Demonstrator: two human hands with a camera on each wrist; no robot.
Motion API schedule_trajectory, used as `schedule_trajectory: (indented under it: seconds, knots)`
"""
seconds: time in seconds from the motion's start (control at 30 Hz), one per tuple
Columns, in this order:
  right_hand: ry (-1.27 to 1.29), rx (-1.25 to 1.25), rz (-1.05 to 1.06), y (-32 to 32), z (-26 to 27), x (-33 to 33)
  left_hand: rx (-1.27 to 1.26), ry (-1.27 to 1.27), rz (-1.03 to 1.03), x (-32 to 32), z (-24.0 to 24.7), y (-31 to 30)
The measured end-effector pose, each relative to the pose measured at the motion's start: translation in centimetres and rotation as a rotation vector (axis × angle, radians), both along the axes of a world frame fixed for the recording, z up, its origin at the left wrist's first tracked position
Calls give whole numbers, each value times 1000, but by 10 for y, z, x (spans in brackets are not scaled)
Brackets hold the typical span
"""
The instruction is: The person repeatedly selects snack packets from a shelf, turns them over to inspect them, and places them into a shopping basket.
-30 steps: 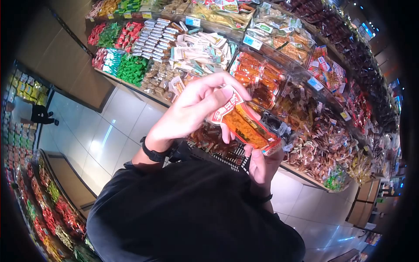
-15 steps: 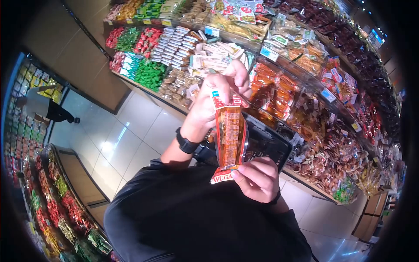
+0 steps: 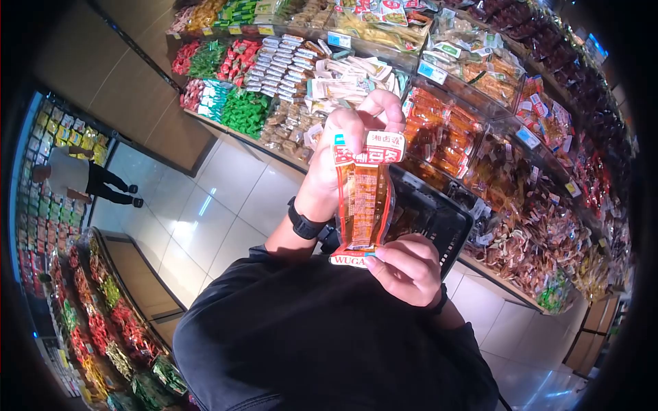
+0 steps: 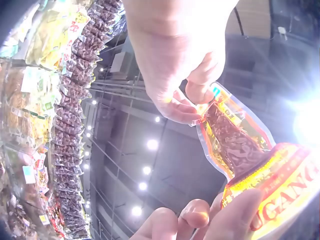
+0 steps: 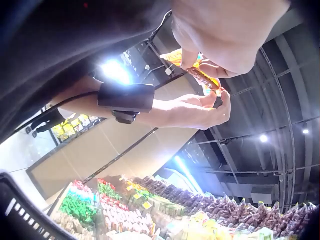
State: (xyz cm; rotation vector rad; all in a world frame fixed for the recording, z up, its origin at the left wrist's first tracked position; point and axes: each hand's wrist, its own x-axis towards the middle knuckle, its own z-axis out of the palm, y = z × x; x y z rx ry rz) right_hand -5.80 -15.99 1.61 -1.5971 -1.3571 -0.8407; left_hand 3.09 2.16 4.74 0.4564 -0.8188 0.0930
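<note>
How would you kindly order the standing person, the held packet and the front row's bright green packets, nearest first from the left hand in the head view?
1. Held packet, in the left hand.
2. Bright green packets, at upper left.
3. Standing person, at far left.

Long, clear-and-red plastic snack packet [image 3: 365,205]: red capitals "WUGA" on white band at near end, remainder hidden by right hand [image 3: 411,270]; left wrist view gives "UGANG". Far end, white band: small line starting "湘卤", third character unsure; larger characters partly covered. Blue-and-white rectangular shelf tags [image 3: 432,72]: print too small.
</note>
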Motion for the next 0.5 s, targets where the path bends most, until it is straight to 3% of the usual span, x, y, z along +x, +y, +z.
schedule_trajectory:
  seconds: [0.07,0.1,0.17,0.2,0.23,0.3,0.37,0.43,0.5]
  knots:
    - [148,83,57,3,4,-1,-6,-33,31,4,-2,-2]
    - [297,27,93,-4,7,-4,115,-2,199,1,-4,-1]
    - [339,329,88,4,-5,0,358,-37,502,7,2,6]
    - [712,487,78,4,-4,-9,468,-119,618,18,-7,12]
    - [1090,634,67,3,-4,-16,477,80,532,9,-14,10]
    - [1229,702,64,4,-10,5,631,255,693,0,-30,16]
    - [1324,576,-58,0,-26,22,638,345,649,-6,-45,22]
    - [1414,535,20,-7,-52,35,730,385,718,-15,-55,27]
    - [1526,476,18,-15,-79,48,789,531,654,-25,-61,31]
